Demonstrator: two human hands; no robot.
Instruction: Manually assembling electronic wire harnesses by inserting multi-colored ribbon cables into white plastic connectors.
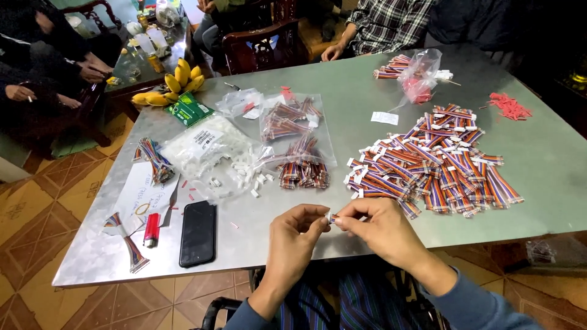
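Grey metal table (367, 116) fills the frame; a big heap of rainbow ribbon cables (434, 162) sits centre-right. Lower centre, left hand (296, 235) and right hand (376, 229) both pinch one small white connector (332, 217) between fingertips. It is likely featherlight, rigid plastic, easy to fumble (grip its flat sides). Tiny, pale, mostly hidden.

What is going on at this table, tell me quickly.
A person's left hand and right hand meet over the near edge of the grey metal table, pinching a small white plastic connector between the fingers. A big pile of multicoloured ribbon cables lies to the right, clear bags of white connectors to the left, and a black phone nearby. Other people sit at the far side.
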